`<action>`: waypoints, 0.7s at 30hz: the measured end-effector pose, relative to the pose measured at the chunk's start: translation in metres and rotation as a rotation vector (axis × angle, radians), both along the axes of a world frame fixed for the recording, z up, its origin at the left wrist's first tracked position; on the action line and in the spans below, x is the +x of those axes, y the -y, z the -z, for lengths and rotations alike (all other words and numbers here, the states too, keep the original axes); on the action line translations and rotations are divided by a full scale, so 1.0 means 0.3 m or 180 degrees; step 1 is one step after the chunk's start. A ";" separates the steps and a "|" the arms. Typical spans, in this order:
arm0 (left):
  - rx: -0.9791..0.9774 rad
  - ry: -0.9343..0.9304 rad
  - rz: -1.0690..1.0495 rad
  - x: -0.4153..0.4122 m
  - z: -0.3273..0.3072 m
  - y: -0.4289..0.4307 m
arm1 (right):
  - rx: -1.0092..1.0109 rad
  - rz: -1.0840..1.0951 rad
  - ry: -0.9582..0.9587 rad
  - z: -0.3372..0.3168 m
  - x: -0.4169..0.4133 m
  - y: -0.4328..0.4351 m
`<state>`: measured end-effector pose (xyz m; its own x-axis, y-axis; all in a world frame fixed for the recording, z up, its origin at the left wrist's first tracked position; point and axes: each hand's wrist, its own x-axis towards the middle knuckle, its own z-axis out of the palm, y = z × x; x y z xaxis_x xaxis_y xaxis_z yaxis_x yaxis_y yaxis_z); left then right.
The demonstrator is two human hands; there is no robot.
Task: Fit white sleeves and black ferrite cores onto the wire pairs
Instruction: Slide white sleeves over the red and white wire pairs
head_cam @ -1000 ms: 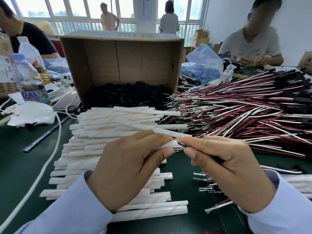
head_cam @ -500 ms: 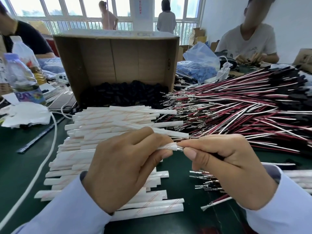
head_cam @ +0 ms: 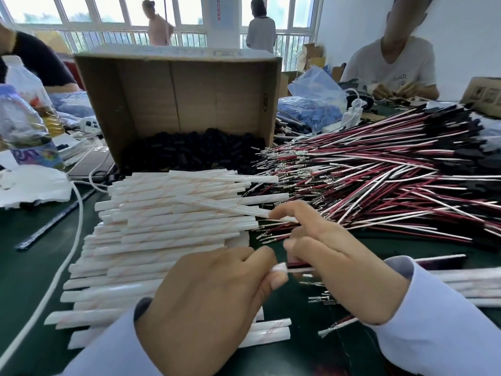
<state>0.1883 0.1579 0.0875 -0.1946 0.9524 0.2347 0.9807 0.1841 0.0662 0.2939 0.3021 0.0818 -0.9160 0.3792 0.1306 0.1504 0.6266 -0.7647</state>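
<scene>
My left hand [head_cam: 214, 302] pinches a white sleeve [head_cam: 279, 268] between thumb and forefinger; only the sleeve's end shows past the fingers. My right hand [head_cam: 333, 264] holds a red-and-white wire pair [head_cam: 299, 267] whose end runs into that sleeve. A stack of white sleeves [head_cam: 168, 229] lies on the table behind my left hand. A big heap of red, white and black wire pairs [head_cam: 379, 185] spreads to the right. Black ferrite cores [head_cam: 189, 150] fill the bottom of a cardboard box [head_cam: 189, 88] lying on its side.
Plastic bottles [head_cam: 25, 128] and a white cable [head_cam: 67, 256] are at the left. A blue plastic bag [head_cam: 314, 104] sits behind the wires. A few sleeved wires [head_cam: 466, 283] lie at the right. Several people sit or stand around the green table [head_cam: 32, 267].
Both hands have dropped lower and nearer to me. The wire pair has slid further into the sleeve, and my right forefinger has lifted away.
</scene>
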 end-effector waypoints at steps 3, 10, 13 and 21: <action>0.0132 -0.0331 -0.0007 0.024 0.024 -0.048 | 0.0782 -0.0058 -0.0251 0.030 -0.021 0.065; 0.0424 0.0019 -0.0634 -0.164 -0.038 0.029 | 0.1282 -0.0222 0.0288 -0.119 0.080 -0.160; -0.0214 0.0060 -0.0320 -0.131 -0.028 0.024 | 0.1362 -0.0527 0.0428 -0.093 0.084 -0.155; -0.0078 0.0177 -0.0485 -0.106 -0.063 0.008 | 0.1136 -0.0380 0.0671 -0.131 0.131 -0.183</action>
